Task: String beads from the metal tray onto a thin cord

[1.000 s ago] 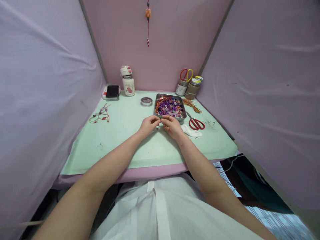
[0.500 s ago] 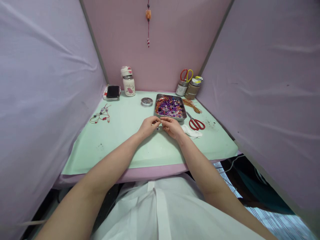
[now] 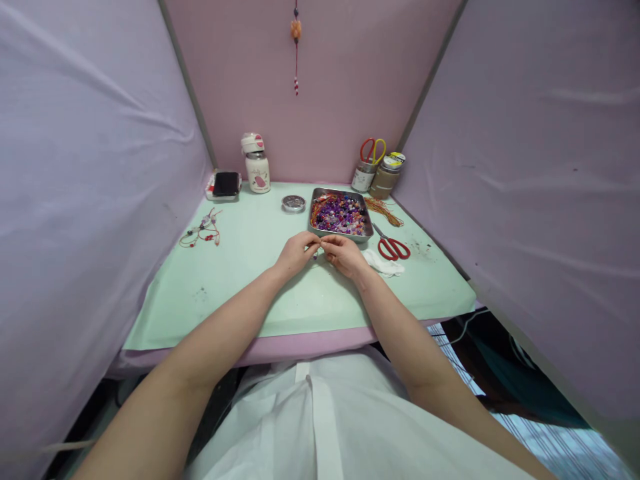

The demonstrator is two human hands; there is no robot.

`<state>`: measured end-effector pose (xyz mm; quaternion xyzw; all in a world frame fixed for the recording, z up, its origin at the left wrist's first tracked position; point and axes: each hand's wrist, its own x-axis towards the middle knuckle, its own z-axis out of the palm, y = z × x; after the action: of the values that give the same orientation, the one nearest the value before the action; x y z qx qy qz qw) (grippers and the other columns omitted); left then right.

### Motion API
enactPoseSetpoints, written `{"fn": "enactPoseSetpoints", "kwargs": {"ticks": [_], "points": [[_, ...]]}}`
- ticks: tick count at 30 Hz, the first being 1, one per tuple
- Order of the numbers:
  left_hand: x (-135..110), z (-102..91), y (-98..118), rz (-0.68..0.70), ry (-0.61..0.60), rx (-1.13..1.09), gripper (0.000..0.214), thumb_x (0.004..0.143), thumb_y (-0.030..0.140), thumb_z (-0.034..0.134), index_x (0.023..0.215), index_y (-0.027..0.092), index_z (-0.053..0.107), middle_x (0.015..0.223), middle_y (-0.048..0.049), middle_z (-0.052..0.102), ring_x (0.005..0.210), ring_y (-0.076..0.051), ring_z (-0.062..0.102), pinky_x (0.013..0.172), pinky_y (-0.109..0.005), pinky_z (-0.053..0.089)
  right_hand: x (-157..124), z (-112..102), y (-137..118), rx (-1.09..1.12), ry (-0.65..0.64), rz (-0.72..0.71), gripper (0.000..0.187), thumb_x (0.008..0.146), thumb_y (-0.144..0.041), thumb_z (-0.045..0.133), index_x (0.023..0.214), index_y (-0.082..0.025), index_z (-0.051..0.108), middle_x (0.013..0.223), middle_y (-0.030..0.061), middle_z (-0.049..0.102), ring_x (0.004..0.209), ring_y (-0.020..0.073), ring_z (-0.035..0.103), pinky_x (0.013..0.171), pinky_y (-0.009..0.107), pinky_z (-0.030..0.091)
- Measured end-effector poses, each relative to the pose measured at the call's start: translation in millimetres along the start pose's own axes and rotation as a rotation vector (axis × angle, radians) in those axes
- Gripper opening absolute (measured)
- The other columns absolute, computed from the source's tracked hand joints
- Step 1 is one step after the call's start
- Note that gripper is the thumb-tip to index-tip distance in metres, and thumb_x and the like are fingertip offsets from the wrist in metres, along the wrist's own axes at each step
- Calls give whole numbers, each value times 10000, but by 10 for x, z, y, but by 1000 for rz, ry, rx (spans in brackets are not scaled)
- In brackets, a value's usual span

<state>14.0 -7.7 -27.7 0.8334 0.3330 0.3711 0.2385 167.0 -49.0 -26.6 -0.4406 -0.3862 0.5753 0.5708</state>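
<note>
My left hand [image 3: 299, 253] and my right hand [image 3: 343, 253] meet fingertip to fingertip just in front of the metal tray [image 3: 371, 235]. Both are closed in a pinch. Whatever lies between the fingertips is too small to make out. A small dark bead [image 3: 315, 257] shows just below the left fingers; whether it hangs from a cord I cannot tell. Inside the tray is a heap of mostly purple beads [image 3: 340, 215], with orange and brown cords along its left side. A crumpled white cloth [image 3: 384, 264] lies beside my right hand.
Red-handled scissors [image 3: 393, 249] and a bundle of brown cord [image 3: 385, 212] lie right of the tray. Behind stand a jar with scissors [image 3: 363, 177] and a brown jar [image 3: 385, 181]. Leftward are a round dish [image 3: 293, 203], bottle [image 3: 259, 175], black-topped box [image 3: 227, 185] and beaded cords [image 3: 204, 230].
Almost nothing differs. Both hands keep their pinch in the same place, with only a very slight shift of the fingers.
</note>
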Motion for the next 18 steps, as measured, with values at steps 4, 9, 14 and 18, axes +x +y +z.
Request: {"fn": "enactPoseSetpoints", "kwargs": {"ticks": [4, 9, 14, 18], "points": [[-2, 2, 7, -18, -10, -11, 161, 840, 239, 520, 840, 186, 671, 833, -36, 641, 804, -167, 556, 768, -276, 415, -1, 6, -5, -15, 16, -14, 314, 524, -328, 844, 729, -196, 645, 636, -35, 558, 555, 74, 433, 473, 218, 332], [2, 3, -2, 2, -7, -36, 159, 835, 239, 531, 846, 180, 679, 824, -38, 640, 785, -165, 549, 757, -279, 413, -2, 13, -17, -31, 20, -10, 289, 550, -340, 813, 720, -197, 629, 599, -51, 496, 562, 74, 408, 480, 210, 310], [1, 6, 31, -44, -38, -86, 148, 816, 245, 539, 802, 179, 672, 788, -26, 644, 762, -155, 554, 741, -275, 413, 0, 19, -37, -43, 56, 12, 212, 577, -303, 745, 693, -197, 603, 583, -56, 462, 582, 79, 409, 498, 202, 310], [-2, 1, 70, -160, -126, -280, 158, 805, 291, 547, 781, 169, 644, 715, -10, 632, 670, -137, 542, 664, -270, 412, 10, 8, -63, 11, 83, 17, 193, 582, -290, 715, 692, -205, 581, 605, -54, 474, 597, 86, 425, 503, 204, 317]]}}
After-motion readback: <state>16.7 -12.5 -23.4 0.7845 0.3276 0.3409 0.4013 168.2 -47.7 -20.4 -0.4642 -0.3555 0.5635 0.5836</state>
